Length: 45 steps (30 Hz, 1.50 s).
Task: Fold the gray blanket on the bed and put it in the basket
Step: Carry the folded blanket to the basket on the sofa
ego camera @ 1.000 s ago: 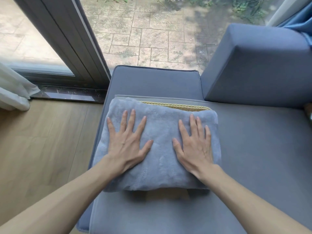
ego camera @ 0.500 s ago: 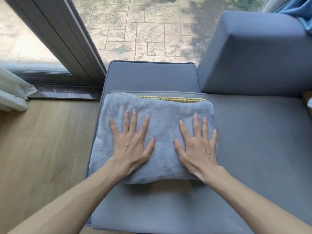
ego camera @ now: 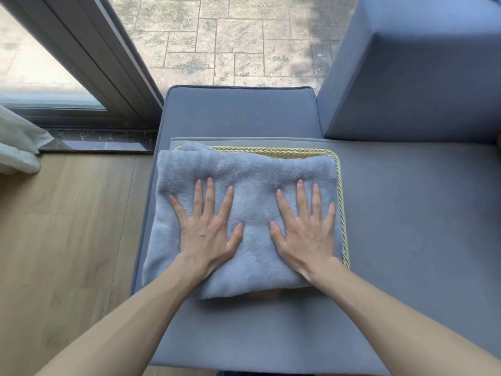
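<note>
Blanket (ego camera: 252,213) lies in basket (ego camera: 342,213) — basket on couch (ego camera: 406,213).

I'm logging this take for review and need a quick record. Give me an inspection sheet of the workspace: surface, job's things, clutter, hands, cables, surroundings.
Surface: gray sofa seat, bare around the basket.
Job's things: folded gray blanket lies in the basket, whose yellow braided rim shows at the far and right sides; the blanket's left edge overhangs.
Clutter: nothing seen.
Hands: left hand and right hand flat on the blanket, fingers spread, gripping nothing.
Cables: nothing seen.
Surroundings: sofa back at right, wood floor at left, white curtain, glass door frame, paved patio outside.
</note>
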{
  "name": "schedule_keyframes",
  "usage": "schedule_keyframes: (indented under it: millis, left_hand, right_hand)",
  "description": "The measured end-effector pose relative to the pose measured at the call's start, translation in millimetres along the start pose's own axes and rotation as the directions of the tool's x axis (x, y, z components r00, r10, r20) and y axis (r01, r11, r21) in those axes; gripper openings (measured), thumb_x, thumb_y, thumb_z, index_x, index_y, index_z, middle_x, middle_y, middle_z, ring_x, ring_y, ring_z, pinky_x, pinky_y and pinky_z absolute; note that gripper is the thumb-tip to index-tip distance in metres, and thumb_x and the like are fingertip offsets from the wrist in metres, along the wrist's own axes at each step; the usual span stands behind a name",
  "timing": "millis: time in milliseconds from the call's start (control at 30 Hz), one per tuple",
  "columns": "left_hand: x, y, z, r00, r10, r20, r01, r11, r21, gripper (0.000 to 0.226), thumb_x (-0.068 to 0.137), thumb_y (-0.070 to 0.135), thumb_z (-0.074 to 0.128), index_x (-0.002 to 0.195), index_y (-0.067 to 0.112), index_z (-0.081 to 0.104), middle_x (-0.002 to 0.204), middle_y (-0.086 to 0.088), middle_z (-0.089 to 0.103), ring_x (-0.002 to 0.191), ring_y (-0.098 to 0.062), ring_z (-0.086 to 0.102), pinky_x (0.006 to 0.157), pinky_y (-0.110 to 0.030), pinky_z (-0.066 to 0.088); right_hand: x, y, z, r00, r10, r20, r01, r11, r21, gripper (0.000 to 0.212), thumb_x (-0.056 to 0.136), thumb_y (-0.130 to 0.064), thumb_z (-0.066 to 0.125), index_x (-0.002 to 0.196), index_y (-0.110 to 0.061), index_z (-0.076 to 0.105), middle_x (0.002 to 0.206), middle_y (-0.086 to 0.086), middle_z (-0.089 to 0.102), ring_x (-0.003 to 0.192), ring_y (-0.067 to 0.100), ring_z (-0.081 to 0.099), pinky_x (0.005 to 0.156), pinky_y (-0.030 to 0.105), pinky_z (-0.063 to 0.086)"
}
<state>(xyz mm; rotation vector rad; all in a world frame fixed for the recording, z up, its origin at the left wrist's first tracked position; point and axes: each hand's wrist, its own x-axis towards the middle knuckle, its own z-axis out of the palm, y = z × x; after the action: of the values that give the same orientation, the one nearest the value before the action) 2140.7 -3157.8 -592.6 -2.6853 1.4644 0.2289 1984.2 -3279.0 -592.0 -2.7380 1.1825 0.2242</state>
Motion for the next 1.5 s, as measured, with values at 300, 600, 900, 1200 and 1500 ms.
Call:
schedule_keyframes:
  millis: [300, 600, 900, 1200, 1500]
  left_hand:
    - [6.6, -2.4, -11.3, 1.0, 0.011, 0.004, -0.011, 1.0, 0.001, 0.076, 0.082, 0.062, 0.031, 0.148, 0.025, 0.024, 0.157, -0.017, 0.013, 0.145, -0.033, 0.004, 0.106, -0.071, 0.001]
    - [62.0, -46.6, -50.7, 0.992, 0.012, -0.128, -0.009, 1.0, 0.025, 0.069, 0.081, 0.056, 0.027, 0.14, 0.021, 0.038, 0.148, -0.016, 0.031, 0.136, -0.034, 0.024, 0.105, -0.057, 0.018]
    - [92.1, -78.1, -36.1, 0.997, 0.05, 0.054, -0.053, 0.997, 0.062, 0.073, 0.083, 0.054, -0.003, 0.15, 0.028, 0.01, 0.159, -0.007, 0.005, 0.146, -0.029, 0.0, 0.114, -0.056, 0.001]
    - [103.5, -78.2, -7.7, 0.997, 0.027, 0.066, -0.03, 0.999, 0.037, 0.07, 0.085, 0.052, -0.003, 0.15, 0.029, 0.009, 0.159, -0.007, 0.009, 0.146, -0.03, 0.005, 0.114, -0.056, 0.006]
    - [83.7, -74.4, -33.7, 0.998, 0.031, 0.056, -0.029, 0.999, -0.037, 0.073, 0.084, 0.051, 0.001, 0.151, 0.023, 0.013, 0.159, -0.011, 0.008, 0.146, -0.031, 0.004, 0.115, -0.051, 0.007]
  right_hand:
    - [6.9, -3.9, -8.2, 0.999, 0.002, -0.032, -0.002, 1.0, 0.004, 0.068, 0.082, -0.052, 0.035, 0.145, -0.025, 0.034, 0.156, 0.016, 0.019, 0.143, 0.041, 0.011, 0.108, 0.067, 0.011]
    - [72.0, -63.8, -41.2, 0.954, -0.299, -0.036, 0.3, 0.953, 0.042, 0.066, 0.085, -0.044, 0.017, 0.145, -0.02, 0.032, 0.156, 0.014, 0.021, 0.143, 0.036, 0.016, 0.111, 0.058, 0.01]
    - [112.5, -85.5, -25.2, 0.916, -0.397, 0.06, 0.397, 0.918, 0.0, 0.064, 0.094, -0.049, 0.007, 0.151, -0.021, 0.008, 0.159, 0.008, 0.008, 0.146, 0.028, 0.004, 0.115, 0.052, -0.002]
    - [121.6, -87.7, 0.6, 0.925, -0.377, 0.054, 0.378, 0.926, -0.015, 0.069, 0.09, -0.047, 0.003, 0.151, -0.017, 0.013, 0.158, 0.011, 0.014, 0.146, 0.029, 0.007, 0.115, 0.052, 0.002]
    - [94.4, -87.4, -20.4, 0.925, -0.379, -0.005, 0.379, 0.923, 0.072, 0.066, 0.091, -0.045, 0.015, 0.149, -0.014, 0.023, 0.156, 0.016, 0.017, 0.145, 0.032, 0.012, 0.117, 0.05, 0.009]
